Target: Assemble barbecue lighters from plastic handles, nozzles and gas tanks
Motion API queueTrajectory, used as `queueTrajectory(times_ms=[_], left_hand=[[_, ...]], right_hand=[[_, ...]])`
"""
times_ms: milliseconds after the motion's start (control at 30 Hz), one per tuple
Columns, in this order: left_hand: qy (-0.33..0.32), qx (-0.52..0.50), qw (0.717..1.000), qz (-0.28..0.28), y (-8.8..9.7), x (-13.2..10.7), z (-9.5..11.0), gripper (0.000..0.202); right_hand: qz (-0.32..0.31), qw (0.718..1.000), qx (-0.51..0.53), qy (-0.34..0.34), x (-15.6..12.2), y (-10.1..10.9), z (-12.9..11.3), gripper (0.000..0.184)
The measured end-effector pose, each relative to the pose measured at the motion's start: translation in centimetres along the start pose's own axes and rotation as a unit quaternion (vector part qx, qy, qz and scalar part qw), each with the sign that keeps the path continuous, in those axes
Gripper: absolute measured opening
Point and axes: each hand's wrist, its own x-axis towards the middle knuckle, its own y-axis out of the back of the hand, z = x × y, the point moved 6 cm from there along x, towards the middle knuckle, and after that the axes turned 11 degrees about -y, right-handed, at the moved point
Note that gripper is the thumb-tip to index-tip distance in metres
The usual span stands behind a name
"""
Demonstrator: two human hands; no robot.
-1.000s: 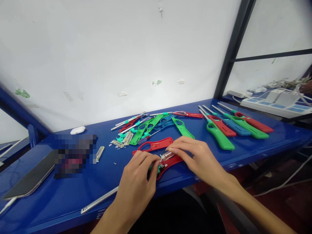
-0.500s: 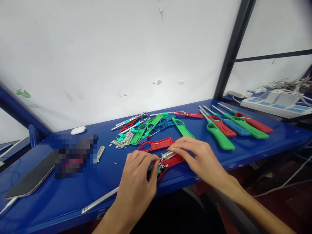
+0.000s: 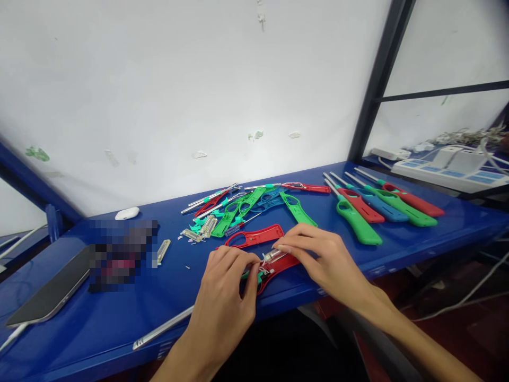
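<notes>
A red lighter shell half (image 3: pixel 284 263) lies open near the table's front edge, under both hands. My right hand (image 3: pixel 324 260) pinches a clear fuel tank (image 3: pixel 273 255) by its right end, at the shell's handle. The left fingers of my left hand (image 3: pixel 226 286) are closed at the tank's valve end, where thin white wires and a green part (image 3: pixel 260 276) show. What exactly they pinch is hidden. A silver lighter tube (image 3: pixel 163 327) sticks out to the left from behind that hand. Just beyond lies a second red shell half (image 3: pixel 258 236).
Behind my hands is a pile of green shell halves (image 3: pixel 226 220), metal tubes and clear tanks (image 3: pixel 207 226). Several whole lighters (image 3: pixel 360 225) lie at the right. On the left are a loose tank (image 3: pixel 163 251), a white earbud case (image 3: pixel 127 213) and a dark phone (image 3: pixel 51 289).
My right hand has shifted very slightly left, with the clear fuel tank still in its fingers. My left hand has hardly moved.
</notes>
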Motion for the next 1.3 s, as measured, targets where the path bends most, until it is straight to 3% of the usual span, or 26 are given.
queueTrajectory(times_ms=[833,1300], left_hand=[[-0.005,0.0,1.0,0.011,0.13,0.13,0.17,0.015],[-0.011,-0.012,1.0,0.008,0.24,0.21,0.23,0.016]], right_hand=[[0.005,1.0,0.013,-0.001,-0.24,0.01,0.03,0.022],[-0.003,0.999,0.009,0.031,-0.46,-0.16,-0.35,0.024]])
